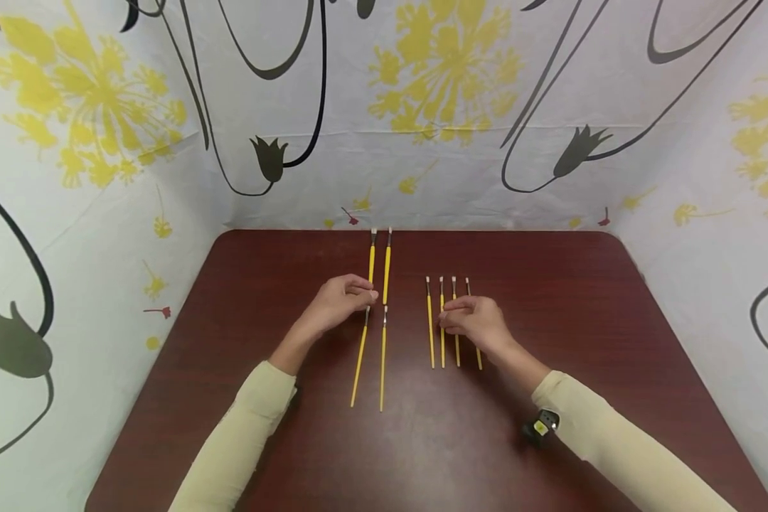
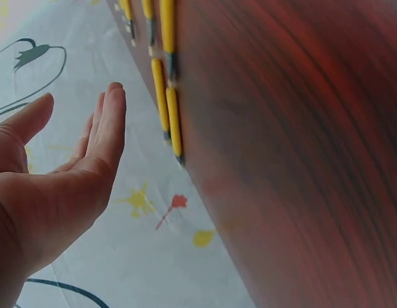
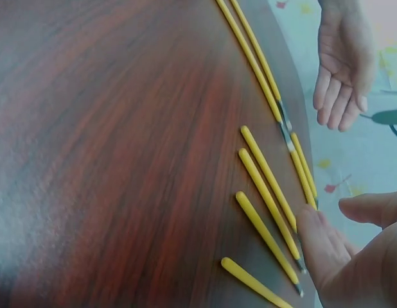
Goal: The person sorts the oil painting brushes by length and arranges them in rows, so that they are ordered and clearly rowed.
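Note:
My left hand (image 1: 340, 304) hovers by the left-hand paintbrushes, its fingers extended and holding nothing in the left wrist view. Two thicker yellow paintbrushes (image 1: 386, 274) lie side by side toward the table's far edge. Nearer to me, two slimmer long-handled paintbrushes (image 1: 382, 370) continue their lines, bristle ends meeting the thicker handles. On the right, several short thin paintbrushes (image 1: 431, 331) lie in a row, bristles away from me. Over this row is my right hand (image 1: 476, 322), partly covering some handles. Thumb and fingers (image 3: 320, 247) are apart in the right wrist view, with nothing between them.
The dark reddish-brown table (image 1: 243, 441) has rounded far corners. A white cloth (image 1: 454, 178) with yellow flowers and dark stems surrounds its back and sides. A small dark device (image 1: 542, 424) is worn at my right sleeve's cuff.

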Demonstrator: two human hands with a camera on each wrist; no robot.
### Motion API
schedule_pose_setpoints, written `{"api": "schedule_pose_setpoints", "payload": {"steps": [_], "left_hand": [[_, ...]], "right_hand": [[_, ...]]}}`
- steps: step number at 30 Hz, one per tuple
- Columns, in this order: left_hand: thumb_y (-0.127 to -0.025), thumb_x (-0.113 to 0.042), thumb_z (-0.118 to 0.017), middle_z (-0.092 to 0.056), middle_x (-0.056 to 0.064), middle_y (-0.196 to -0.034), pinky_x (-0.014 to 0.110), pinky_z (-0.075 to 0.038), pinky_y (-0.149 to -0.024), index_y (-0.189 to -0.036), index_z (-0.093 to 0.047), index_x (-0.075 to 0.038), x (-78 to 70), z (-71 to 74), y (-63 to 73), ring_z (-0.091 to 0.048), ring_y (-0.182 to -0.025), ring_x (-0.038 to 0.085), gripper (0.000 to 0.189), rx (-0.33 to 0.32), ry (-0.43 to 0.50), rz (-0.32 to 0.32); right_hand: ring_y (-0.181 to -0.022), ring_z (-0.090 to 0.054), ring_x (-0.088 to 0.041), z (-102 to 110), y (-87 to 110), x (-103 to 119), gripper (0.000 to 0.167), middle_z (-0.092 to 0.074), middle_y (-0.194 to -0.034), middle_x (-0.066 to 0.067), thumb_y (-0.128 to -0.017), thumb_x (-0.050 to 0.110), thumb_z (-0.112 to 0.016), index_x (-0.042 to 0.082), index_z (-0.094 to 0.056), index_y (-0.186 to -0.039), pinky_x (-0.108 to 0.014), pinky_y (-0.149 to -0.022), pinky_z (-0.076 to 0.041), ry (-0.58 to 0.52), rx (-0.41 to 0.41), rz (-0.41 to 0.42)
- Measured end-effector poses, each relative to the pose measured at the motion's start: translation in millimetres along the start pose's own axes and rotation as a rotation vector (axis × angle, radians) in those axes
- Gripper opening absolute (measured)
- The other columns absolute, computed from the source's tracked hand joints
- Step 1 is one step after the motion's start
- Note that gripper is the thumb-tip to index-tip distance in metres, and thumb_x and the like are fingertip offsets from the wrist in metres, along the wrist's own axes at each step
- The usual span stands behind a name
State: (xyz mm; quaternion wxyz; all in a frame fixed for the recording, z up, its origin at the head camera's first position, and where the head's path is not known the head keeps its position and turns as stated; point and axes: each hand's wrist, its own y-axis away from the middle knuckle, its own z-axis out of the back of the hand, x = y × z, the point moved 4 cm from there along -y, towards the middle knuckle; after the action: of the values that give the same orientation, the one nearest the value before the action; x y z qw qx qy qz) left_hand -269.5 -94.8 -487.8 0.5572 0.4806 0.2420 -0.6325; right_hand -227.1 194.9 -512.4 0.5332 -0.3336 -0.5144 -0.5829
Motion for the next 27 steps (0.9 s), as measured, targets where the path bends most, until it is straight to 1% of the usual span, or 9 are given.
{"api": "schedule_pose_setpoints", "payload": {"steps": [3, 6, 8, 11, 13, 17, 20, 23, 27], "left_hand": [[-0.101, -0.028, -0.074, -0.075, 0.014, -0.125, 0.053, -0.059, -0.107, -0.135, -0.065, -0.005, -5.2, -9.3, -2.7, -0.075, -0.116, 0.034, 0.043, 0.046, 0.084, -0.008], [-0.102, -0.019, -0.072, -0.074, 0.015, -0.127, 0.053, -0.058, -0.109, -0.139, -0.063, -0.001, -9.3, -19.7, -5.3, -0.073, -0.121, 0.034, 0.042, 0.085, 0.123, -0.029], [-0.102, -0.014, -0.07, -0.074, 0.015, -0.129, 0.052, -0.058, -0.11, -0.141, -0.061, 0.002, -11.4, -27.1, -7.6, -0.072, -0.123, 0.034, 0.043, 0.113, 0.15, -0.046], [-0.102, -0.01, -0.07, -0.074, 0.016, -0.13, 0.051, -0.058, -0.11, -0.143, -0.059, 0.003, -14.5, -37.6, -12.3, -0.072, -0.123, 0.033, 0.045, 0.139, 0.163, -0.057], [-0.101, -0.013, -0.071, -0.075, 0.014, -0.13, 0.05, -0.059, -0.108, -0.143, -0.06, 0.002, -17.4, -43.9, -16.2, -0.073, -0.121, 0.03, 0.046, 0.141, 0.137, -0.057], [-0.1, -0.017, -0.073, -0.076, 0.013, -0.125, 0.049, -0.061, -0.104, -0.14, -0.064, 0.0, -23.2, -56.4, -24.5, -0.075, -0.115, 0.029, 0.044, 0.145, 0.122, -0.016], [-0.099, -0.016, -0.074, -0.077, 0.016, -0.121, 0.048, -0.063, -0.101, -0.135, -0.065, 0.004, -26.2, -67.0, -31.4, -0.077, -0.112, 0.032, 0.042, 0.156, 0.154, 0.036], [-0.099, -0.013, -0.074, -0.077, 0.021, -0.119, 0.047, -0.065, -0.097, -0.129, -0.067, 0.007, -28.9, -77.0, -37.7, -0.078, -0.109, 0.035, 0.037, 0.16, 0.174, 0.068], [-0.099, -0.01, -0.074, -0.078, 0.024, -0.116, 0.045, -0.067, -0.092, -0.118, -0.071, 0.01, -32.1, -87.8, -45.5, -0.079, -0.106, 0.037, 0.028, 0.152, 0.168, 0.085]], "right_hand": [[-0.105, -0.079, -0.034, 4, -2.7, 0, 0.033, -0.077, -0.12, -0.025, -0.101, 0.013, -0.068, -0.006, -0.068, -0.128, -0.041, -0.091, -0.067, 0.064, -0.034, -0.015], [-0.106, -0.079, -0.033, 8, -4.4, 0, 0.034, -0.077, -0.12, -0.024, -0.102, 0.013, -0.068, -0.007, -0.068, -0.13, -0.041, -0.091, -0.068, 0.091, -0.043, -0.035], [-0.106, -0.079, -0.033, 8, -6.2, 1, 0.035, -0.077, -0.12, -0.025, -0.102, 0.011, -0.067, -0.009, -0.067, -0.131, -0.041, -0.091, -0.067, 0.088, -0.04, -0.042], [-0.104, -0.08, -0.035, 8, -9.1, 2, 0.034, -0.077, -0.119, -0.027, -0.101, 0.008, -0.068, -0.011, -0.067, -0.129, -0.041, -0.09, -0.068, 0.082, -0.042, -0.044], [-0.102, -0.08, -0.034, 8, -10.9, 3, 0.033, -0.077, -0.117, -0.027, -0.101, 0.009, -0.068, -0.01, -0.068, -0.128, -0.041, -0.088, -0.068, 0.097, -0.049, -0.044], [-0.098, -0.081, -0.032, 6, -14.0, 4, 0.035, -0.079, -0.112, -0.024, -0.099, 0.012, -0.07, -0.007, -0.069, -0.128, -0.041, -0.086, -0.069, 0.167, -0.076, -0.048], [-0.093, -0.082, -0.029, 4, -16.0, 4, 0.036, -0.08, -0.109, -0.022, -0.098, 0.014, -0.072, -0.007, -0.069, -0.127, -0.04, -0.083, -0.069, 0.215, -0.091, -0.047], [-0.084, -0.081, -0.023, 2, -18.4, 5, 0.033, -0.082, -0.103, -0.019, -0.096, 0.015, -0.074, -0.005, -0.072, -0.122, -0.035, -0.076, -0.069, 0.278, -0.121, -0.035], [-0.074, -0.079, -0.017, 0, -22.5, 5, 0.027, -0.082, -0.096, -0.017, -0.095, 0.014, -0.075, -0.003, -0.074, -0.116, -0.03, -0.066, -0.067, 0.368, -0.158, 0.007]]}}
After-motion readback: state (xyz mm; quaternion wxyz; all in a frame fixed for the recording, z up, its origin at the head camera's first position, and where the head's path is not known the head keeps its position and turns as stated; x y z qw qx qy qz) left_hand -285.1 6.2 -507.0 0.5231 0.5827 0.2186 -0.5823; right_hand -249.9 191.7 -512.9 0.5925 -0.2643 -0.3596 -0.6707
